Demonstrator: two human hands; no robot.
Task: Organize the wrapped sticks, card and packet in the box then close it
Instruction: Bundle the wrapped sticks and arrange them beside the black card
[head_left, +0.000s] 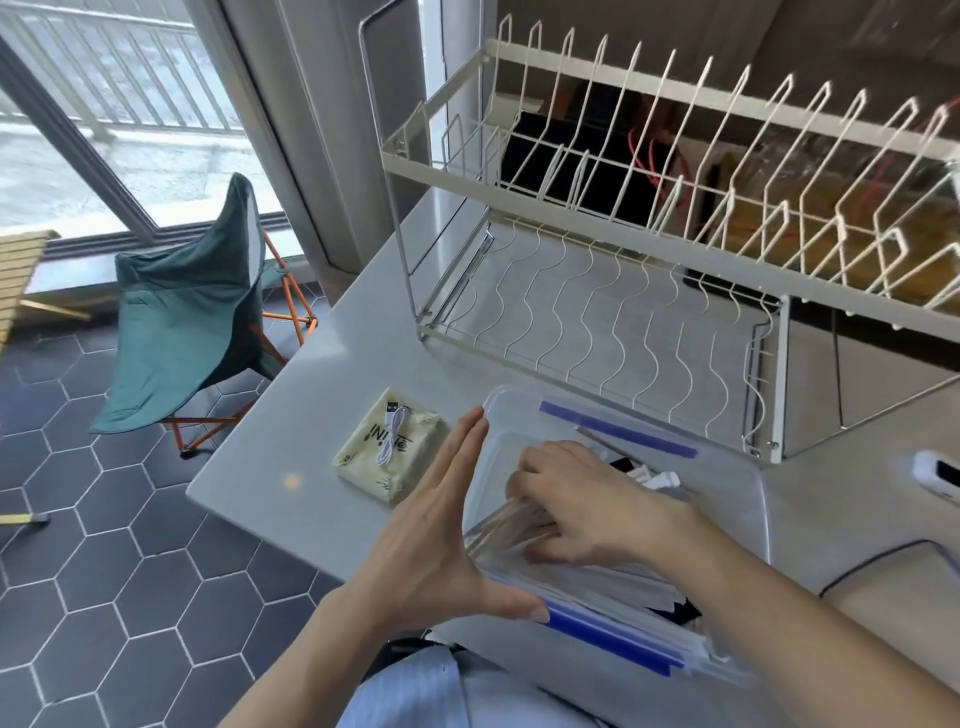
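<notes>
A clear plastic box (748, 499) with blue clip edges stands open at the table's front. Inside it lie several wrapped sticks (498, 525) along the left side, with dark and white items further back. My right hand (582, 499) reaches into the box, its fingers curled over the sticks. My left hand (441, 525) is flat with straight fingers against the box's left wall, its thumb at the near blue edge. A pale yellow packet (389, 447) with a white cable on top lies on the table left of the box.
A white wire dish rack (675, 208) stands just behind the box. A white device (940, 475) lies at the right edge. A pale lid-like sheet (893, 577) sits to the right. The table's left edge (218, 467) drops to tiled floor with a green folding chair (192, 312).
</notes>
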